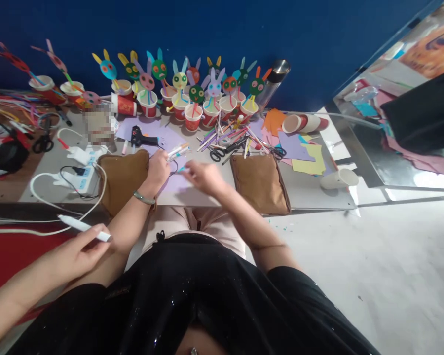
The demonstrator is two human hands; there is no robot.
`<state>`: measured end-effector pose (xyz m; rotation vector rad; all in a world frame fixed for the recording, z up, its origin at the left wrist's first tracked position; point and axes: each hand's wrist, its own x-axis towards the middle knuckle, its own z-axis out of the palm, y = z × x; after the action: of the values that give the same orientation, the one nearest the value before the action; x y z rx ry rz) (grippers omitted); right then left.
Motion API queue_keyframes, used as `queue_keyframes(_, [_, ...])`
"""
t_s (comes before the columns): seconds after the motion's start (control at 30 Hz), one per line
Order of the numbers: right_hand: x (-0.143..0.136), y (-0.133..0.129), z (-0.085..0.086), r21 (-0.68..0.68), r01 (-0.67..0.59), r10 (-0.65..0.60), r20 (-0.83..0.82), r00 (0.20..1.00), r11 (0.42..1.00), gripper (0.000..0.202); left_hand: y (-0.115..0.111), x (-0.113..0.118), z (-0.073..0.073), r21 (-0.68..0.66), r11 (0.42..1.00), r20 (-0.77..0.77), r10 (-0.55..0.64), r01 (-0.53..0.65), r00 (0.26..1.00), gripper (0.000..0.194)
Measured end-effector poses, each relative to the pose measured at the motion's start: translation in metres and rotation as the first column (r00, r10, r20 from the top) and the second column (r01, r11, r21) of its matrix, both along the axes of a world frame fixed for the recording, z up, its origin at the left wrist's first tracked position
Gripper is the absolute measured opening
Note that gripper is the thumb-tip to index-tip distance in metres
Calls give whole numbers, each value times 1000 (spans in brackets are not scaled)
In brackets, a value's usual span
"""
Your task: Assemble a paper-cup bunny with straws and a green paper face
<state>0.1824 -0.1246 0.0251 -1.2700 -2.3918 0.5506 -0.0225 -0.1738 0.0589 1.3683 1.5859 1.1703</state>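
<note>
My left hand (159, 171), with a bracelet on its wrist, is closed around several thin markers (178, 151) over the purple paper. Opposite it, my right hand (206, 178) is a little smeared by motion, its fingers drawn together in a pinch. A small blue piece (182, 168) shows at those fingertips; what it belongs to is unclear. Purple paper (175, 190) lies under both hands. Just beyond the left hand rests a black glue gun (142, 138). At the lower left, another person's hand (77, 251) holds a white marker (83, 227).
Paper cups (193, 118) with colourful rabbit-faced spoons stand along the blue wall. Scissors (217, 155) and pens lie in a pile before them. Brown cushions (261, 185) flank my hands. A power strip (89, 180) with cables sits left; a cup (339, 178) lies right.
</note>
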Motion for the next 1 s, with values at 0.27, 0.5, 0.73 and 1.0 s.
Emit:
queue_keyframes(0.27, [100, 109, -8, 157, 417, -407, 667, 624, 896, 42, 89, 9, -93, -92, 994, 391, 91, -59, 916, 34])
queue_keyframes(0.5, [103, 130, -22, 136, 299, -302, 715, 631, 945, 44, 81, 12, -92, -101, 987, 680, -26, 129, 733, 26])
queue_keyframes(0.73, [115, 135, -28, 141, 217, -251, 713, 654, 966, 44, 83, 8, -91, -148, 964, 750, -36, 220, 660, 37])
queue_keyframes(1.0, [128, 114, -33, 289, 179, -331, 658, 677, 941, 49, 83, 4, -90, -180, 958, 780, 2, 221, 625, 37])
